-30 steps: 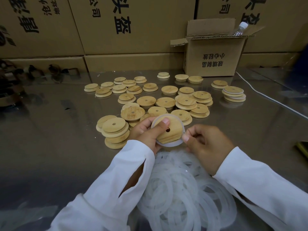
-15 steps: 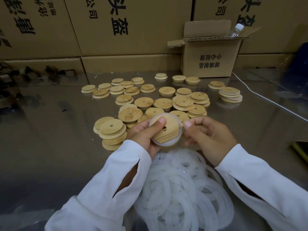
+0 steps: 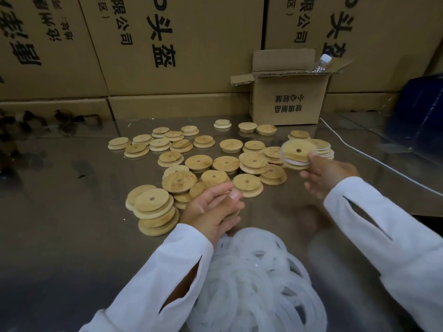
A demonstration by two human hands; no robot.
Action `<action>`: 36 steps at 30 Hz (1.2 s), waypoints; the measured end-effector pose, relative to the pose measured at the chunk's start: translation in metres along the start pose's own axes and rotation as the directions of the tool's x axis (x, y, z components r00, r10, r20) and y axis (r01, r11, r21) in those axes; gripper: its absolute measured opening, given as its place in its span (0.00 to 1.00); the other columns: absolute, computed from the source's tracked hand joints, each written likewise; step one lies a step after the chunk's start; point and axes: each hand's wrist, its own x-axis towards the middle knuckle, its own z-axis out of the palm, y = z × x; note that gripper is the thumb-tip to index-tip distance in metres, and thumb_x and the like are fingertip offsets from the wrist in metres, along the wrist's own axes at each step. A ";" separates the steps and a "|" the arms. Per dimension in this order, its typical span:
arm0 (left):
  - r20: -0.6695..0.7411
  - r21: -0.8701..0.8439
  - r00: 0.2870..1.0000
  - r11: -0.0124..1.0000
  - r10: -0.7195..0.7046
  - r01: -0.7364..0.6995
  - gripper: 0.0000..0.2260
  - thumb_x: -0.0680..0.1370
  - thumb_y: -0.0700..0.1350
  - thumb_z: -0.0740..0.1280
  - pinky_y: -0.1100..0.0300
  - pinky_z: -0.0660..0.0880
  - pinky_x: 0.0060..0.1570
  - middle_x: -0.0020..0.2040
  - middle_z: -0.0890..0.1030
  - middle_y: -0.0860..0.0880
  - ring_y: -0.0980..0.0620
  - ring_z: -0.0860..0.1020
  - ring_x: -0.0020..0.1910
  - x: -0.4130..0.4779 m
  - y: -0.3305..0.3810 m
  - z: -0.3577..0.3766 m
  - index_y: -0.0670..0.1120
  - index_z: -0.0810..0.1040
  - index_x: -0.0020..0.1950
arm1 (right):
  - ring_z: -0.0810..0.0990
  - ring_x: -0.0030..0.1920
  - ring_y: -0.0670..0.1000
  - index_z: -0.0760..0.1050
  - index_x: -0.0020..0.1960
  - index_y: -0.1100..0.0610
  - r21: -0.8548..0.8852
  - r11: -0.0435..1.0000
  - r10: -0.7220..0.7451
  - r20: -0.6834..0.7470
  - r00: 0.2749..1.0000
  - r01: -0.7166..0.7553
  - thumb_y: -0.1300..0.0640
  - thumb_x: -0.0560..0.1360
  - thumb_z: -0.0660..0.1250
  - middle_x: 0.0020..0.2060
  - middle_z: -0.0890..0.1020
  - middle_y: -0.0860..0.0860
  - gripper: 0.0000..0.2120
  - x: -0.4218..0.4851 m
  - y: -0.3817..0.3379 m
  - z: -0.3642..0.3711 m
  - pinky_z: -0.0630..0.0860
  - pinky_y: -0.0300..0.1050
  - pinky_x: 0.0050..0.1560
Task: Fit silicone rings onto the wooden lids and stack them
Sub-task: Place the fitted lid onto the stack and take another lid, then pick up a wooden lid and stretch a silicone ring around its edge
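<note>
One ringed lid [image 3: 296, 153] tilted, face toward camera, pinched in right hand [image 3: 328, 173] grip; left hand [image 3: 211, 209] grip unclear.

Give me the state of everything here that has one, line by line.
held lid, ring fitted, gripped by right hand, off the table.
left hand, at the pile's near edge; grip unclear.
silicone rings, loose heap, unfitted.
bare lids, ringless, scattered and in low stacks.
small box, flaps open.
bottle, capped, standing in the box.
</note>
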 end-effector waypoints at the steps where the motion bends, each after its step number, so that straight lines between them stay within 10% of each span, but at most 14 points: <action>1: -0.003 -0.002 1.000 1.000 0.003 -0.003 0.18 0.61 0.48 0.69 0.64 0.79 0.38 0.44 0.85 0.49 0.53 0.83 0.44 0.000 0.000 0.000 0.48 0.79 0.50 | 0.76 0.29 0.44 0.73 0.45 0.57 0.048 0.997 0.065 -0.041 0.997 -0.063 0.53 0.76 0.64 0.32 0.78 0.49 0.07 0.015 -0.007 -0.003 0.73 0.38 0.31; 13: 0.057 0.029 0.998 0.999 -0.015 0.013 0.08 0.63 0.42 0.74 0.59 0.75 0.26 0.34 0.81 0.43 0.48 0.79 0.30 0.008 -0.004 -0.004 0.44 0.84 0.41 | 0.75 0.31 0.50 0.63 0.67 0.56 -0.023 0.990 0.136 -0.088 0.987 -0.139 0.57 0.80 0.53 0.36 0.68 0.52 0.15 0.122 -0.026 -0.014 0.72 0.39 0.27; 15: 0.063 0.025 0.998 1.000 -0.007 0.006 0.09 0.62 0.42 0.71 0.60 0.73 0.23 0.32 0.80 0.42 0.48 0.77 0.27 0.007 -0.002 -0.002 0.44 0.84 0.41 | 0.75 0.46 0.57 0.56 0.72 0.63 -0.154 0.985 0.077 -0.045 0.996 -0.083 0.61 0.80 0.51 0.44 0.70 0.54 0.21 0.131 -0.022 -0.016 0.74 0.39 0.44; 17: 0.067 0.031 0.998 0.999 0.004 -0.006 0.07 0.65 0.43 0.75 0.61 0.72 0.22 0.31 0.79 0.42 0.48 0.75 0.25 0.006 -0.001 0.000 0.44 0.84 0.41 | 0.71 0.59 0.64 0.60 0.70 0.63 -0.299 0.951 0.035 -0.173 0.984 -0.086 0.56 0.78 0.59 0.54 0.72 0.59 0.23 0.136 -0.017 -0.014 0.70 0.48 0.59; 20: 0.062 0.031 0.998 0.999 0.004 -0.006 0.07 0.66 0.42 0.75 0.61 0.72 0.22 0.31 0.78 0.42 0.49 0.75 0.25 0.005 0.000 0.000 0.41 0.83 0.41 | 0.76 0.48 0.61 0.73 0.55 0.61 -0.393 0.919 -0.182 -0.497 0.849 -0.033 0.45 0.72 0.66 0.48 0.78 0.59 0.21 0.114 -0.015 0.001 0.69 0.48 0.48; 23: 0.062 0.019 0.998 1.000 0.007 -0.008 0.08 0.65 0.42 0.73 0.61 0.72 0.22 0.31 0.78 0.42 0.48 0.75 0.25 0.005 0.001 0.001 0.40 0.82 0.41 | 0.74 0.39 0.55 0.72 0.44 0.55 -0.586 0.697 -0.556 -0.079 0.828 0.412 0.48 0.72 0.67 0.37 0.77 0.51 0.11 0.084 0.000 0.026 0.70 0.45 0.45; 27: 0.035 0.034 0.999 0.999 0.032 -0.033 0.11 0.64 0.40 0.68 0.61 0.72 0.22 0.32 0.79 0.45 0.49 0.75 0.26 0.003 -0.001 0.002 0.39 0.81 0.44 | 0.72 0.52 0.50 0.72 0.55 0.47 -0.731 0.224 -0.478 0.495 0.726 0.645 0.40 0.70 0.64 0.46 0.74 0.46 0.17 0.057 0.011 0.049 0.70 0.45 0.50; 31: 0.010 0.053 0.999 0.998 0.044 -0.045 0.06 0.72 0.35 0.65 0.61 0.73 0.22 0.33 0.79 0.45 0.50 0.76 0.26 0.001 -0.001 0.002 0.40 0.81 0.44 | 0.59 0.67 0.54 0.71 0.64 0.51 -0.800 -0.089 -0.322 0.587 0.743 0.593 0.33 0.69 0.60 0.66 0.64 0.50 0.30 0.054 0.017 0.068 0.62 0.51 0.65; 36: -0.003 0.043 0.999 0.998 0.047 -0.047 0.06 0.73 0.35 0.65 0.61 0.74 0.24 0.33 0.80 0.47 0.51 0.76 0.27 0.002 -0.002 0.002 0.42 0.81 0.45 | 0.59 0.68 0.54 0.70 0.64 0.51 -0.835 -0.045 -0.302 0.535 0.789 0.548 0.33 0.66 0.65 0.67 0.65 0.50 0.33 0.048 0.011 0.073 0.61 0.51 0.66</action>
